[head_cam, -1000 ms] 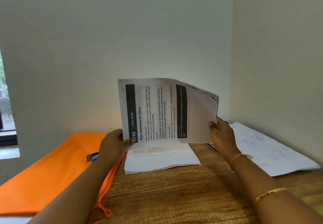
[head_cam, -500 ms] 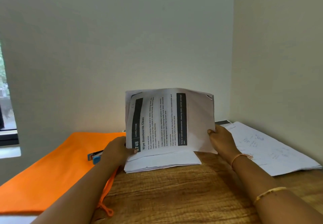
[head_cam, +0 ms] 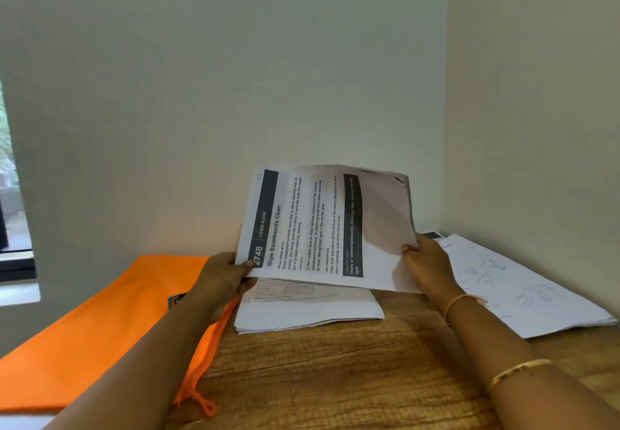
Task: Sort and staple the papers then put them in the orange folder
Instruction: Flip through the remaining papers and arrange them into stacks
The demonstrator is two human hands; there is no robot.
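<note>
Forearms reach over the counter (head_cam: 335, 379) to where the left hand (head_cam: 221, 282) and right hand (head_cam: 426, 268), set apart, each pinch one end of the sheaf of papers (head_cam: 322, 228) raised above the middle stack (head_cam: 308, 312), probably a light, floppy bundle likely to fan unless both ends are held, with the orange folder (head_cam: 100, 312) just left.

Held sheaf (head_cam: 328, 228) at 12 o'clock, raised above tabletop (head_cam: 335, 379), before back wall. Left grip (head_cam: 221, 278) pinches sheaf's 8 o'clock corner; right grip (head_cam: 426, 265) pinches its 4 o'clock edge. Middle stack (head_cam: 308, 308) flat on tabletop, beneath sheaf. Folder (head_cam: 100, 322) at 9 o'clock, just beside middle stack. Small item (head_cam: 176, 300) on folder, mostly hidden behind left grip. Second stack (head_cam: 523, 288) at 2 o'clock, along side wall, apart from middle stack.
</note>
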